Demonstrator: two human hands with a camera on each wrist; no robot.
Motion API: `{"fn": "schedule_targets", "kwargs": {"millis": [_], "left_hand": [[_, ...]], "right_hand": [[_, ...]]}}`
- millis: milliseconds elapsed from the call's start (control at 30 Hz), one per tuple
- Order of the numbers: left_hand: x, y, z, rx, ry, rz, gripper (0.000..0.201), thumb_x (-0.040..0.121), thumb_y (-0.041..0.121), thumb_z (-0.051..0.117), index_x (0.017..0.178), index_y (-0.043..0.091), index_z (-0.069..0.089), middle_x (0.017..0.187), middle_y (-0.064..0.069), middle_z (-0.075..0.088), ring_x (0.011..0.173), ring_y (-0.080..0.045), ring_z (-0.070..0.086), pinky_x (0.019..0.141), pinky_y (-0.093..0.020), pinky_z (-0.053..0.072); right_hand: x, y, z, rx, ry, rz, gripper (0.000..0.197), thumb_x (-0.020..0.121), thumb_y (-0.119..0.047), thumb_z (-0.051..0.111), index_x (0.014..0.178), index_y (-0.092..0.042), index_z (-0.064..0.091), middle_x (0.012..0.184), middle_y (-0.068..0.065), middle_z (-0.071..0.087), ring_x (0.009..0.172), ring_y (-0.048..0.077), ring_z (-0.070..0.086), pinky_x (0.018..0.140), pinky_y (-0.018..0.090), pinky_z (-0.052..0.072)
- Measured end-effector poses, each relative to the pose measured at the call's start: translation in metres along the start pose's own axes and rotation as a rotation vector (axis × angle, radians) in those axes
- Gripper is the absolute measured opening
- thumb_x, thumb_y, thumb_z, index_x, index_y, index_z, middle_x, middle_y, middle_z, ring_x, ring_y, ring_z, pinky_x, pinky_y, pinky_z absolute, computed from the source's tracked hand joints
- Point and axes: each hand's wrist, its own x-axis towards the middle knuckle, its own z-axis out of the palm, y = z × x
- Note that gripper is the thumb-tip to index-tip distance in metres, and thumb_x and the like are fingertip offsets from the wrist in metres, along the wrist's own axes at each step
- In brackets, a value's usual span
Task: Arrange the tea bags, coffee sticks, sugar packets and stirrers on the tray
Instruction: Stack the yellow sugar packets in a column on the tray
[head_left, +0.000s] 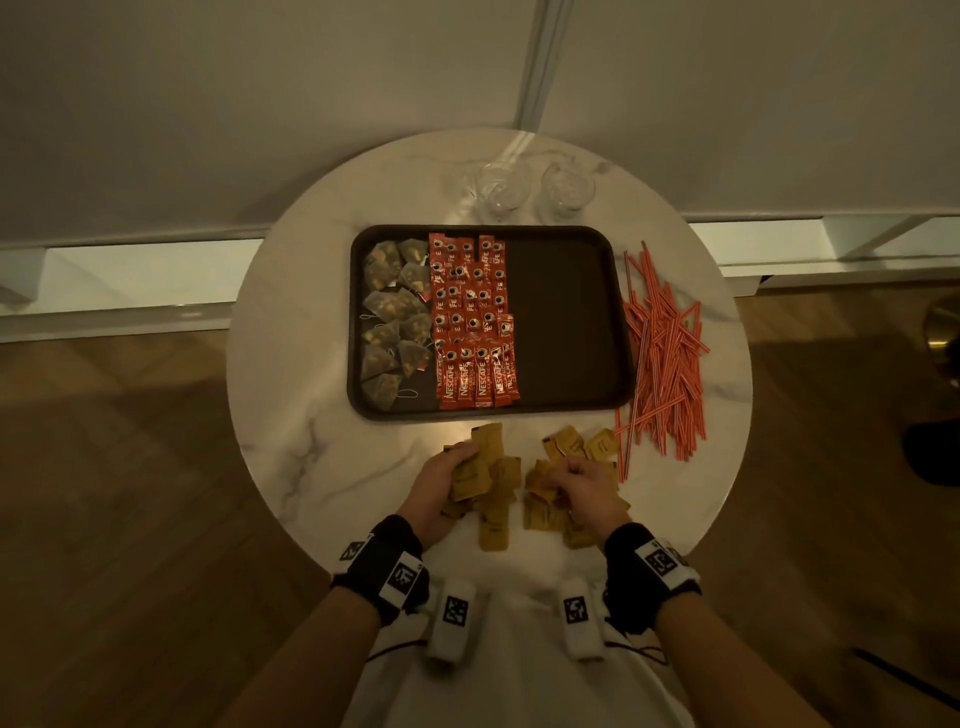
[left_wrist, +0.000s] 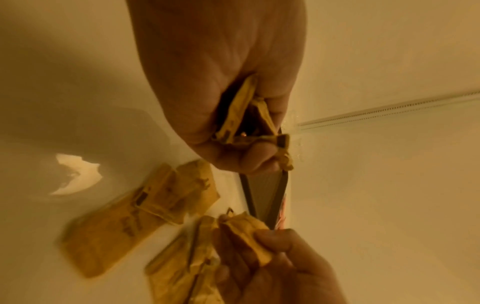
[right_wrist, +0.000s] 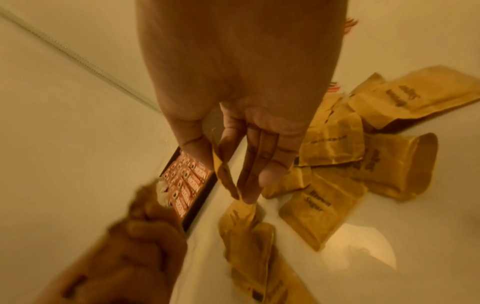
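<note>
**Head view: sugar packets gathered off the table**

Head view, near table (head_left: 322, 415) edge: sugar packets (head_left: 550, 512) scattered in two loose heaps, just short of the tray (head_left: 566, 322). Left hand (head_left: 441, 480) curled round a small bunch. Right hand (head_left: 584, 491) pinching one packet between thumb and forefinger, other fingers straight. Tea bags (head_left: 392, 312) and coffee sticks (head_left: 475, 322) already laid in the tray's left half; right half bare. Stirrers (head_left: 662, 353) piled on the table beside the tray. Packets probably light, thin, crinkly, soft-filled; best taken by the flat faces or a sealed edge, squared into a stack, no hard squeezing.
</note>
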Motion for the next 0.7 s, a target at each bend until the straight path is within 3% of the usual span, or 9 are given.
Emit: {"fn": "schedule_targets", "kwargs": {"millis": [100,167,267,333,467,567,633,700], "left_hand": [[-0.006,0.003,0.008,-0.036,-0.073,-0.048,0.022,0.102,0.022,0.048,0.093,0.007,0.062,0.067,-0.007,0.070,0.052,-0.016,0.066,0.040,-0.020,0.046],[-0.008,0.003,0.010,-0.020,-0.077,-0.038,0.022,0.101,0.022,0.049,0.096,0.007,0.063,0.072,-0.008,0.071,0.056,-0.017,0.068,0.044,-0.022,0.049],[-0.005,0.002,0.005,0.080,-0.004,0.049,0.019,0.099,0.022,0.053,0.103,0.007,0.064,0.081,-0.008,0.070,0.065,-0.016,0.068,0.051,-0.026,0.053],[-0.003,0.002,-0.002,0.155,0.050,0.102,0.015,0.098,0.019,0.055,0.099,0.007,0.064,0.077,-0.007,0.067,0.058,-0.013,0.066,0.046,-0.024,0.048],[-0.002,0.006,-0.011,0.261,0.118,0.163,0.013,0.097,0.017,0.057,0.091,0.010,0.068,0.074,-0.006,0.071,0.059,-0.016,0.067,0.046,-0.024,0.048],[-0.002,0.015,-0.007,0.302,0.114,0.210,0.015,0.097,0.013,0.057,0.087,0.010,0.068,0.071,-0.006,0.071,0.057,-0.015,0.067,0.045,-0.023,0.048],[-0.001,0.022,0.001,0.326,0.101,0.235,0.013,0.096,0.012,0.058,0.090,0.008,0.069,0.073,-0.005,0.072,0.058,-0.015,0.068,0.047,-0.024,0.050],[0.003,0.030,0.006,0.345,0.098,0.252,0.012,0.096,0.014,0.059,0.095,0.010,0.071,0.082,-0.004,0.075,0.069,-0.014,0.071,0.056,-0.026,0.054]], "right_hand": [[-0.001,-0.005,0.012,0.021,-0.082,0.030,0.019,0.092,-0.007,0.059,0.074,-0.009,0.061,0.089,0.017,0.069,0.090,0.030,0.068,0.081,0.040,0.058],[-0.001,-0.009,0.019,0.032,-0.131,0.047,0.017,0.092,-0.010,0.058,0.075,-0.009,0.060,0.090,0.017,0.069,0.090,0.031,0.068,0.083,0.042,0.057],[0.000,-0.013,0.020,0.021,-0.099,-0.001,0.016,0.092,-0.008,0.060,0.076,-0.009,0.056,0.080,0.011,0.065,0.074,0.021,0.066,0.074,0.035,0.057],[-0.002,-0.018,0.013,0.031,-0.064,-0.037,0.010,0.093,-0.003,0.060,0.085,-0.007,0.056,0.076,0.011,0.069,0.064,0.018,0.069,0.064,0.029,0.058],[0.000,-0.026,-0.006,0.086,-0.096,-0.070,0.020,0.092,0.002,0.060,0.108,-0.009,0.056,0.082,0.021,0.074,0.068,0.030,0.073,0.063,0.035,0.062],[0.011,-0.039,-0.021,0.102,-0.060,-0.115,0.013,0.092,0.003,0.060,0.103,-0.003,0.062,0.084,0.025,0.073,0.072,0.033,0.074,0.061,0.036,0.062],[0.023,-0.051,-0.029,0.131,-0.087,-0.135,0.010,0.091,0.001,0.064,0.100,0.001,0.066,0.092,0.024,0.074,0.082,0.029,0.074,0.068,0.034,0.062],[0.036,-0.067,-0.038,0.093,-0.169,-0.169,0.020,0.087,-0.003,0.071,0.106,-0.001,0.068,0.099,0.017,0.075,0.093,0.025,0.074,0.081,0.034,0.060]]}}
